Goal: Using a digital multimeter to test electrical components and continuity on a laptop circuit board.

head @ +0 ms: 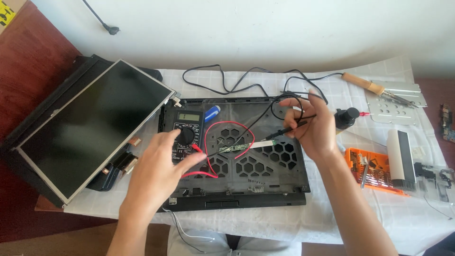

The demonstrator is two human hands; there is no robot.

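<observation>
A black multimeter [186, 124] lies on the left part of a black laptop lid shell [265, 175]. My left hand [159, 168] rests over its lower half, with thumb and forefinger on the round dial [185, 135]. My right hand [313, 125] pinches a black test probe [284, 131]. The probe's tip points down-left at a small green circuit strip [235, 147] lying on the shell. A red lead [222, 142] loops from the meter across the shell. A black lead [265, 111] runs up towards my right hand.
A detached laptop screen panel [92, 125] leans at the left. A soldering iron [367, 85] and a perforated metal plate [393, 102] lie at the back right. An orange screwdriver bit case [372, 173], a white-and-black brush [400, 156] and a black cable [222, 80] are on the white checked cloth [332, 213].
</observation>
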